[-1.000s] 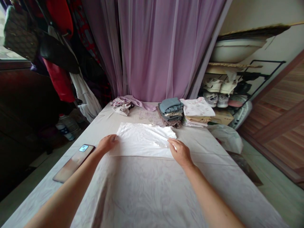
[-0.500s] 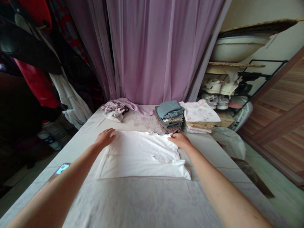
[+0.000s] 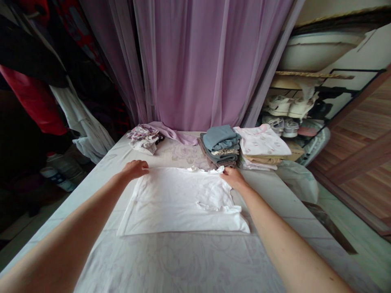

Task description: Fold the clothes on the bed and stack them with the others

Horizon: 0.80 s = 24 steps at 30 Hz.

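Observation:
A white garment [image 3: 180,199] lies flat, folded into a rough rectangle, in the middle of the pale patterned bed sheet [image 3: 183,260]. My left hand [image 3: 134,169] is at the garment's far left corner, fingers curled and pinched on the cloth. At the far right corner my right hand [image 3: 232,178] grips the edge the same way. Both arms reach forward over the sheet.
Behind the garment stand a stack of folded grey-blue clothes [image 3: 220,147] and a stack of pale pink and beige ones [image 3: 262,148]. A crumpled heap [image 3: 143,138] lies at the back left. A purple curtain [image 3: 198,61] hangs behind; shoe shelves [image 3: 290,110] are at right.
Both hands have moved from the garment's near edge to its far corners and closed on them. The view has shifted and the phone at left is out of sight.

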Available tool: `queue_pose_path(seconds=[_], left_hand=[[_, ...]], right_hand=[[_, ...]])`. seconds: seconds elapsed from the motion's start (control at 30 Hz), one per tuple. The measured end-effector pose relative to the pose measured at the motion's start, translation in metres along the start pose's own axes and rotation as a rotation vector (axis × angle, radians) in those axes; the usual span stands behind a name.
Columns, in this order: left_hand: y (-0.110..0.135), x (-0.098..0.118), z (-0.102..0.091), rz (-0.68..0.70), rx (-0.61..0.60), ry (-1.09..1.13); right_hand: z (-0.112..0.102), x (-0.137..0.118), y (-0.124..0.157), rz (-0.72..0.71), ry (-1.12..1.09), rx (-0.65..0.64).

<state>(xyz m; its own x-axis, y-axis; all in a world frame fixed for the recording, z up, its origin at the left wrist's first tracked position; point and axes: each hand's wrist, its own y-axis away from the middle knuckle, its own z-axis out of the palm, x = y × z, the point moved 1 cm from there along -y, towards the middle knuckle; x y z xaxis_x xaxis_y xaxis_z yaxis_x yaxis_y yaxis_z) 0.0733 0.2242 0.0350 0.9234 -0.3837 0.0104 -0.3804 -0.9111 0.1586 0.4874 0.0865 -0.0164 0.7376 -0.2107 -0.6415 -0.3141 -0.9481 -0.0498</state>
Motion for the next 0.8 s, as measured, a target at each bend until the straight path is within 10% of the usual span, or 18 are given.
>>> queue_pose_path(seconds=[0.37, 0.8], left_hand=[[0.057, -0.011, -0.005, 0.135, 0.112, 0.527], [0.120, -0.004, 0.040, 0.236, 0.137, 0.358]], right_hand=[[-0.025, -0.015, 0.059, -0.126, -0.097, -0.043], [-0.016, -0.013, 0.111, -0.256, 0.355, -0.102]])
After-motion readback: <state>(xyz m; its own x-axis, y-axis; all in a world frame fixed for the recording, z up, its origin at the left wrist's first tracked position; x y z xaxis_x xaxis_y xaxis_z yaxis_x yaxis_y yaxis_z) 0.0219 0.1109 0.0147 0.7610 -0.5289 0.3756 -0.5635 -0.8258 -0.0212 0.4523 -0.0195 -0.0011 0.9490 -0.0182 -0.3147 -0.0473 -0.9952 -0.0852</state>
